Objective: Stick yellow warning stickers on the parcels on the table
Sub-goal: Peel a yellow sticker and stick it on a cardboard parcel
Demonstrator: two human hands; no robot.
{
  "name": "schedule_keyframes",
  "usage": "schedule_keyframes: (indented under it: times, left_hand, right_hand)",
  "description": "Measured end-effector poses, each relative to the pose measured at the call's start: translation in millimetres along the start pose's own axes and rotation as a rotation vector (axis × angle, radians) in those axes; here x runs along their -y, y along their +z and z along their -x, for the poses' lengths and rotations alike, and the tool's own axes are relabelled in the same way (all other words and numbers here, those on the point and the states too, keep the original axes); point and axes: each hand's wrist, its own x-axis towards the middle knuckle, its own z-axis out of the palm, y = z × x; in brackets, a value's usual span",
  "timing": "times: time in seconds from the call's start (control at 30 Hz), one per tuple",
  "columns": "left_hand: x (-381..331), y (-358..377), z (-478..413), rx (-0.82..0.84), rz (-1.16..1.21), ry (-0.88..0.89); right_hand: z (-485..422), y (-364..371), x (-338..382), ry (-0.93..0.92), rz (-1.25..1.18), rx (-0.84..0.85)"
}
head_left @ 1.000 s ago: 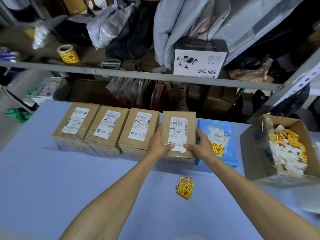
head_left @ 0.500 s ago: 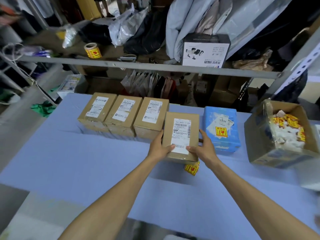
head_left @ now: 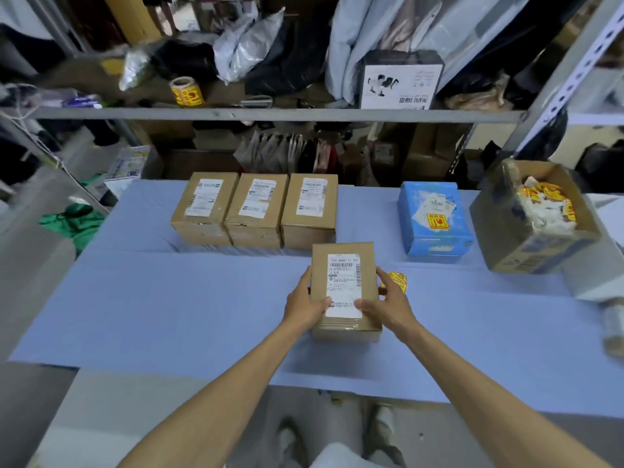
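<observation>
Pulled nearer from the row (head_left: 256, 211), the parcel (head_left: 344, 265) is gripped by left hand (head_left: 304, 304) and right hand (head_left: 388, 305), fingers curled round its sides, stickers (head_left: 397, 280) just beyond the right fingers.

The nearest parcel (head_left: 344, 289) carries a white shipping label (head_left: 345, 282) with a top line of letters and digits, a barcode along its right edge and rows of small Chinese print, all too blurred to read with certainty. The three parcels (head_left: 256, 211) behind it bear similar barcoded labels, too small to read. The blue parcel (head_left: 434, 238) has a yellow warning sticker (head_left: 438, 221) with red characters. A white box (head_left: 400, 82) on the shelf shows large Chinese characters, upside down. The sticker roll (head_left: 186, 92) on that shelf is yellow with red print.
</observation>
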Motion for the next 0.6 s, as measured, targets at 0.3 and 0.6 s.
schedule_keyframes:
  times: [0.3,0.6]
  left_hand:
    - [17,-19,-10,0.020,-0.020,-0.013]
    - [8,-5,-23,-0.054,0.010,-0.047]
  right_hand:
    - [-8,26,-10,0.061,-0.058,0.001]
    - [-21,19,-15,0.016,-0.040,0.035]
